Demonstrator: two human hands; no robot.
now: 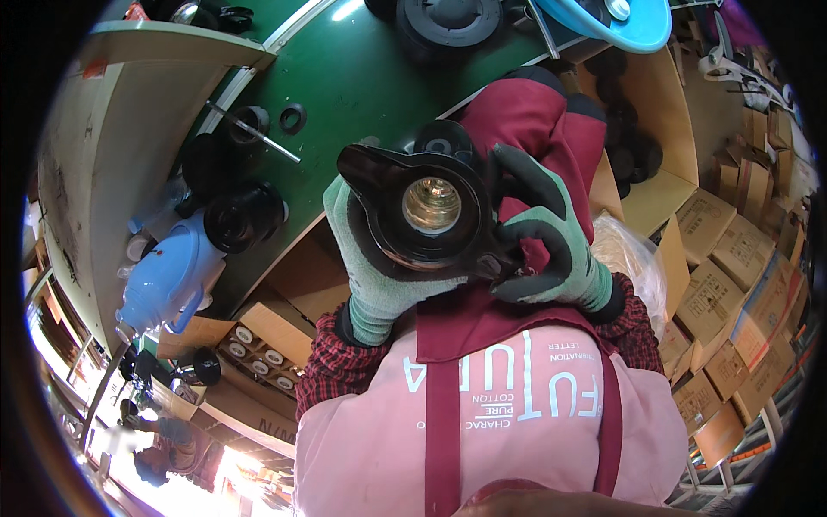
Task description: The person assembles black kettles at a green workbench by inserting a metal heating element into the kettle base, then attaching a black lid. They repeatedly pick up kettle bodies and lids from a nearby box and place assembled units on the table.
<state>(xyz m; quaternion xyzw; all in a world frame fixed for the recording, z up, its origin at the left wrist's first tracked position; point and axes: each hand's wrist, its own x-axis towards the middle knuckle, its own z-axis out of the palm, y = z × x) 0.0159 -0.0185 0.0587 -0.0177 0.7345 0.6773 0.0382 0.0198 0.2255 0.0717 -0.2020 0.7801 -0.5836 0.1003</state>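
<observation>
Upright in front of my chest is a black thermos jug (394, 226), tilted so I look into its round mouth at a shiny, silvery liner (432, 206). Its spout points to the upper left. My left hand (372, 276), in a green glove with a dark palm, is wrapped round the jug's left and near side. On the other side, my right hand (556, 246), gloved alike, curls its thumb and a finger about the black projection at the jug's lower right; its upper fingers reach along the body. Behind the jug stands a small black round part (444, 138).
On the green bench (370, 82) lie a metal rod (258, 133), a black ring (293, 118) and a black round part (450, 19). A blue jug (168, 276) is at left, a blue basin (616, 24) at upper right. Cartons (711, 297) are stacked right; an open box (668, 129) holds black parts.
</observation>
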